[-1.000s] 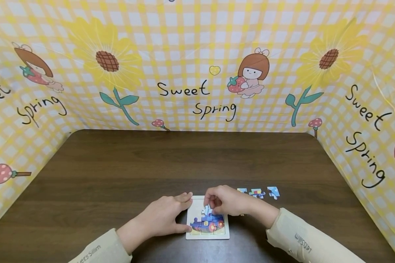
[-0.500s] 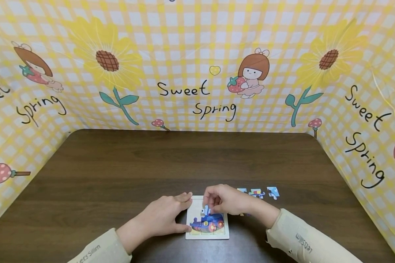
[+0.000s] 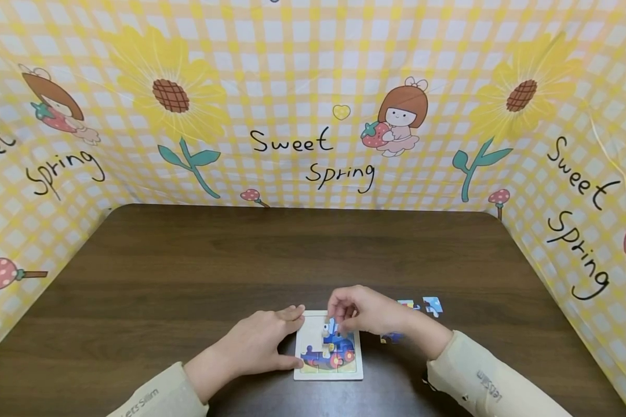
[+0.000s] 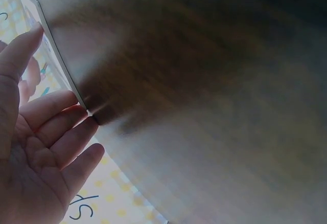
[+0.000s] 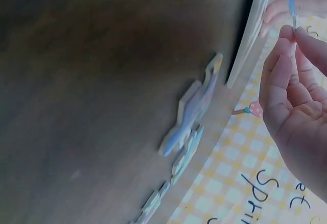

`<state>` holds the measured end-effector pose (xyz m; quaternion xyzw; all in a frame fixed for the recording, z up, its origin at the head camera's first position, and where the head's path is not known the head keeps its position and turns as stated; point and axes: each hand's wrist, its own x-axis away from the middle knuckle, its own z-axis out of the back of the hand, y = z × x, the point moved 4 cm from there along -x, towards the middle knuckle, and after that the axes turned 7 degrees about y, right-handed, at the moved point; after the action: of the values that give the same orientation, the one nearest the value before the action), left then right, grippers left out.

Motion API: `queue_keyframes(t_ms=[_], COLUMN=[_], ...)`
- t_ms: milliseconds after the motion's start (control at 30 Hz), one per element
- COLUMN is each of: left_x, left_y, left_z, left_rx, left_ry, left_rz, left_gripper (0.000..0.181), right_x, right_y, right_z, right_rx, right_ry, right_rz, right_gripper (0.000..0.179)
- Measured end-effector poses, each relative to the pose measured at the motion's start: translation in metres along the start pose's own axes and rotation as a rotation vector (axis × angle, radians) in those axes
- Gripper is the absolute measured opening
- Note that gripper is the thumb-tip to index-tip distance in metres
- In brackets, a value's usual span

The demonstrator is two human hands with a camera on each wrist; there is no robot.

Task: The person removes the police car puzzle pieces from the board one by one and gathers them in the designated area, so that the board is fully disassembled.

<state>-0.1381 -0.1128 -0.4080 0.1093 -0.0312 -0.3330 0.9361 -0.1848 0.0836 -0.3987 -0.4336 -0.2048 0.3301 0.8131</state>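
Note:
A small square jigsaw board (image 3: 328, 376) with a pale rim lies near the table's front. Several joined pieces along its lower part show a blue vehicle with red-and-yellow wheels (image 3: 336, 360). My left hand (image 3: 245, 343) rests against the board's left side, fingers and thumb extended; the left wrist view shows fingertips (image 4: 76, 132) at the rim. Over the board's upper right, my right hand (image 3: 367, 310) pinches a blue-and-white puzzle piece (image 5: 292, 6) between thumb and fingertips. The piece stands on edge in the right wrist view, apart from the table. Fingers partly cover it in the head view.
To the right of the board lie loose puzzle pieces: a light blue one (image 3: 432, 306), a colourful one (image 3: 407, 303) partly behind the right arm, and a dark blue one (image 3: 391, 337) below the wrist. A checked cloth (image 3: 302, 69) walls the brown table (image 3: 229, 249) at the back and sides.
My right hand has moved slightly up and to the right with the puzzle piece, showing more of the dark blue loose piece. My left hand has stayed against the board.

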Motion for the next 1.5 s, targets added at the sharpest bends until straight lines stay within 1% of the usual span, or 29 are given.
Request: queue_keyframes(t_ms=[167,433,633,833,1100,1233,1500], left_x=[-0.001,0.000,0.001,0.001,0.001,0.001,0.002], left_y=[0.000,0.000,0.000,0.001,0.000,0.000,0.000], left_z=[0.000,-0.001,0.000,0.000,0.000,0.001,0.000], left_rx=[-0.003,-0.015,-0.037,-0.033,-0.036,-0.036,-0.025], left_ry=[0.001,0.014,0.017,0.017,0.021,0.022,-0.004], left_rz=[-0.002,-0.008,-0.018,-0.020,-0.021,-0.021,-0.001], left_gripper=[0.072,0.073,0.072,0.072,0.072,0.072,0.073], right_x=[0.005,0.018,0.032,0.044,0.062,0.071,0.091], right_y=[0.002,0.010,0.015,0.020,0.032,0.038,0.050], right_z=[0.008,0.019,0.028,0.038,0.051,0.057,0.070], right_rx=[-0.013,-0.018,-0.023,-0.017,-0.061,-0.064,-0.075], right_ry=[0.023,0.051,0.076,0.089,0.105,0.119,0.155], right_rz=[0.008,-0.014,-0.036,-0.033,-0.010,-0.022,-0.049], right_gripper=[0.012,0.011,0.011,0.011,0.012,0.012,0.013])
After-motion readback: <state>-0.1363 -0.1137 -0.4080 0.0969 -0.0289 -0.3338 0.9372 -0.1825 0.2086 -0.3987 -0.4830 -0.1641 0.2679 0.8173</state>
